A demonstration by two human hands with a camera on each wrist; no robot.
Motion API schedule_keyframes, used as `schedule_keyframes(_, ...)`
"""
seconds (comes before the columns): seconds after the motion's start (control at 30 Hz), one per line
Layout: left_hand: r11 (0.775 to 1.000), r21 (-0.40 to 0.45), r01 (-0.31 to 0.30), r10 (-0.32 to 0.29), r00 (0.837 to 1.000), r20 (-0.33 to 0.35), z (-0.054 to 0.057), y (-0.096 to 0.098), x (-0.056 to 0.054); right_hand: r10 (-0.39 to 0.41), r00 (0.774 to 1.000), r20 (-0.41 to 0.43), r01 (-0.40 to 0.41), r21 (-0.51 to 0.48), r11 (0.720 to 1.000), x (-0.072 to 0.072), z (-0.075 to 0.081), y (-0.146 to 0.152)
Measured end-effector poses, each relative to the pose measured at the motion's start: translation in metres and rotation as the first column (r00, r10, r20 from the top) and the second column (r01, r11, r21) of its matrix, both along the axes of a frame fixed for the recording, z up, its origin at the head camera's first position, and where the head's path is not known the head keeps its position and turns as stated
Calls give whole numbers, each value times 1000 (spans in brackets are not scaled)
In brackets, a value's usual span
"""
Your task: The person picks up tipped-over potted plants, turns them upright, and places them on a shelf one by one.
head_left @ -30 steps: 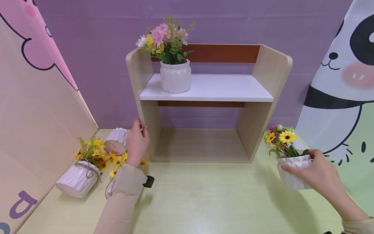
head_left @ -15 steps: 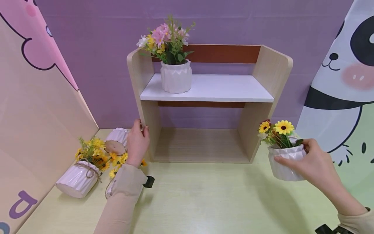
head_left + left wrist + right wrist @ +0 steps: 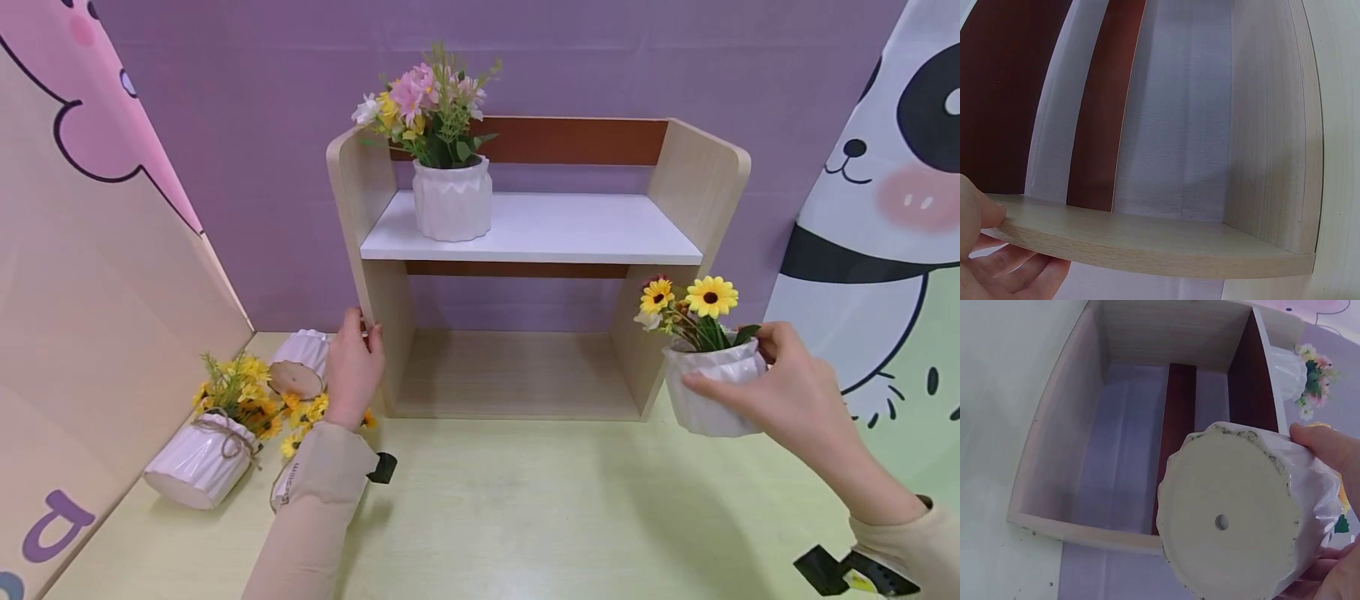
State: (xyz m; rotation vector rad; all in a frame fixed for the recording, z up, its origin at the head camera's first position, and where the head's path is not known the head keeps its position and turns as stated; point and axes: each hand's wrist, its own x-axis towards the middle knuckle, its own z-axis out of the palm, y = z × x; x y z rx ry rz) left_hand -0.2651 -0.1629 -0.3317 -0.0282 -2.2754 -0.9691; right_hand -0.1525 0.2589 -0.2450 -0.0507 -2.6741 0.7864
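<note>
With its thumb on the inner face and fingers round the outside, my left hand (image 3: 356, 371) grips the left side panel (image 3: 1122, 240) of a small two-tier wooden bookshelf (image 3: 531, 229). My right hand (image 3: 798, 404) holds a white ridged flowerpot (image 3: 701, 417) by its sides, raised off the table, in front of the shelf's right panel. Yellow daisy-like flowers (image 3: 711, 296) with dark centres stand in it. The right wrist view shows the pot's pale underside (image 3: 1229, 487) with a small hole. Another white flowerpot (image 3: 452, 204), with pink and yellow flowers, stands upright on the white upper shelf (image 3: 577, 225), left side.
Several white pots lie tipped over left of the bookshelf: one pot (image 3: 202, 462) tied with twine, another pot (image 3: 300, 362) behind it, one partly hidden under the left sleeve. Yellow flowers (image 3: 251, 392) spill between them. Printed panels flank the table (image 3: 525, 508).
My right hand has lifted the flowerpot up and to the left, closer to the bookshelf's right panel. My left hand stays on the left panel.
</note>
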Motion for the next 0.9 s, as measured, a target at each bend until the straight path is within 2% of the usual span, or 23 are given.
schedule_keyframes(0.37,1000,2,-1,1,1000,5,-2,-1,-1,79,988,-134,-81,-4,997,-5,16,-16)
schedule_keyframes(0.63,1000,4,-3,3,1000,-19,-2,-1,-2,106,978,-178,-115,-38,993,-9,22,-27)
schedule_keyframes(0.9,1000,10,1,-1,1000,4,-2,-1,-2,105,970,-219,-121,-59,991,-14,29,-37)
